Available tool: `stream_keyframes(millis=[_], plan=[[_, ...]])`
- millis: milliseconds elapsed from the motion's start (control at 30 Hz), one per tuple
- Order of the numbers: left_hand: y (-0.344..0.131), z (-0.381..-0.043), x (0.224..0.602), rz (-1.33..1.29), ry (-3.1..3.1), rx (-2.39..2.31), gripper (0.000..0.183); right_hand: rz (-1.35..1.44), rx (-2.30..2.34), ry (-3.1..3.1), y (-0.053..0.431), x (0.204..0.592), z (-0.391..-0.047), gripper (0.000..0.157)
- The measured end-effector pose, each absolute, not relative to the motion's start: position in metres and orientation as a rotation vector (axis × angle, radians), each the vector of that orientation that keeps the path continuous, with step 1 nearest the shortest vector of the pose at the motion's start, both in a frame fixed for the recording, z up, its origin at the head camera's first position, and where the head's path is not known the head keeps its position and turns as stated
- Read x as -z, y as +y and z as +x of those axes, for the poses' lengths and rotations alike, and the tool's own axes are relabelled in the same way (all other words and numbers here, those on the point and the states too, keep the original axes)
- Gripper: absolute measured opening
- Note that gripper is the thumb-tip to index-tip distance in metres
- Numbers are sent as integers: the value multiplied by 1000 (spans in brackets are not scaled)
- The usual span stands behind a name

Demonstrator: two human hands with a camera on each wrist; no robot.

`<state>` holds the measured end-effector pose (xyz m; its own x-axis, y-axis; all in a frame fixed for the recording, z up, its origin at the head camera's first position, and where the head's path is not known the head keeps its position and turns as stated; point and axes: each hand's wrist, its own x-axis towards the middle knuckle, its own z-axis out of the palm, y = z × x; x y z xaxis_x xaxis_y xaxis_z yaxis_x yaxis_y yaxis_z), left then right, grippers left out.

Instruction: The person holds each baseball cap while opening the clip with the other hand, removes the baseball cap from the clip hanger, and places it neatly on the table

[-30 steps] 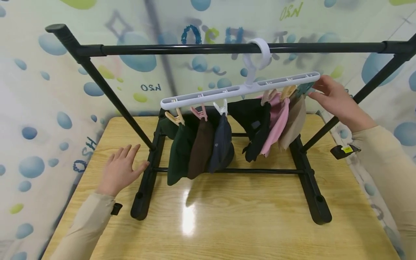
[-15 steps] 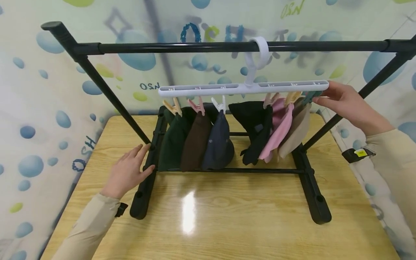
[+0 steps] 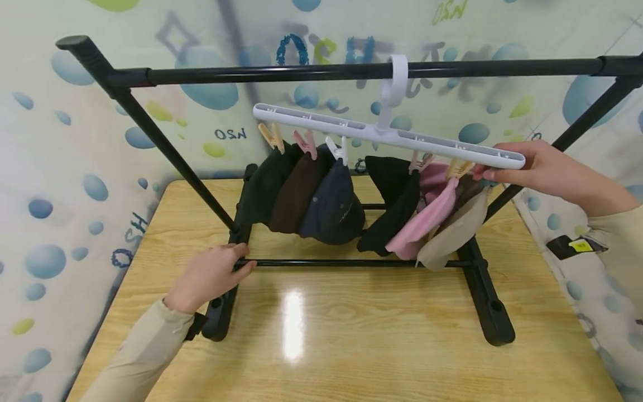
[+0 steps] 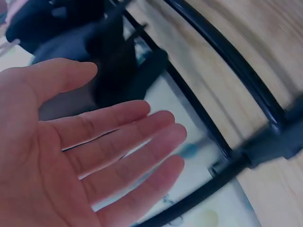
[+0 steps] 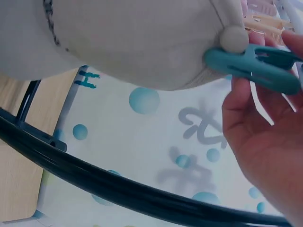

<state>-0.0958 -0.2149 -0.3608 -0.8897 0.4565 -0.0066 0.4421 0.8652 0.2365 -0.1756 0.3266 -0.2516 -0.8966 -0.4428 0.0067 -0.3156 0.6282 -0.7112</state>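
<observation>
A lavender clip hanger (image 3: pixel 427 144) hangs by its hook from the black top bar, its right end tilted down. Baseball caps dangle from its clothespins: green (image 3: pixel 268 187), brown (image 3: pixel 296 195), navy (image 3: pixel 334 206), black (image 3: pixel 389 223), pink (image 3: pixel 424 218) and beige (image 3: pixel 454 234). At the hanger's right end, my right hand (image 3: pixel 562 176) pinches the teal clothespin (image 5: pixel 255 68) beside the beige cap; part of the grip is hidden. My left hand (image 3: pixel 208 276) is by the rack's left foot, fingers extended and holding nothing; the left wrist view shows its bare palm.
The black rack has a top bar (image 3: pixel 502 68), slanted posts, a lower crossbar (image 3: pixel 326 263) and two feet, the right foot (image 3: pixel 489 312) among them. It stands on a wooden table (image 3: pixel 377 335). Behind it hangs a patterned backdrop (image 3: pixel 166 139).
The hanger's right end has swung down and toward me with my right hand, while its left end has risen. My left hand has moved slightly right, toward the lower crossbar.
</observation>
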Motion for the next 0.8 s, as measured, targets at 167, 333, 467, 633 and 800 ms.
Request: stream_keyframes(millis=[167, 333, 467, 633, 800], plan=[[-200, -99, 355, 862, 2914, -477, 20, -790, 1036, 2610, 326, 251, -164, 20], [-186, -104, 348, 980, 2867, -558, 16, -938, 917, 2466, 319, 244, -156, 30], [-174, -106, 344, 1036, 2841, -580, 16, -1095, 870, 2261, 311, 238, -152, 44], [-163, -106, 338, 1098, 2811, -584, 16, -1237, 915, 1948, 295, 230, -144, 60], [-151, -103, 328, 1183, 2778, -600, 15, -1218, 847, 2007, 272, 225, -126, 57]])
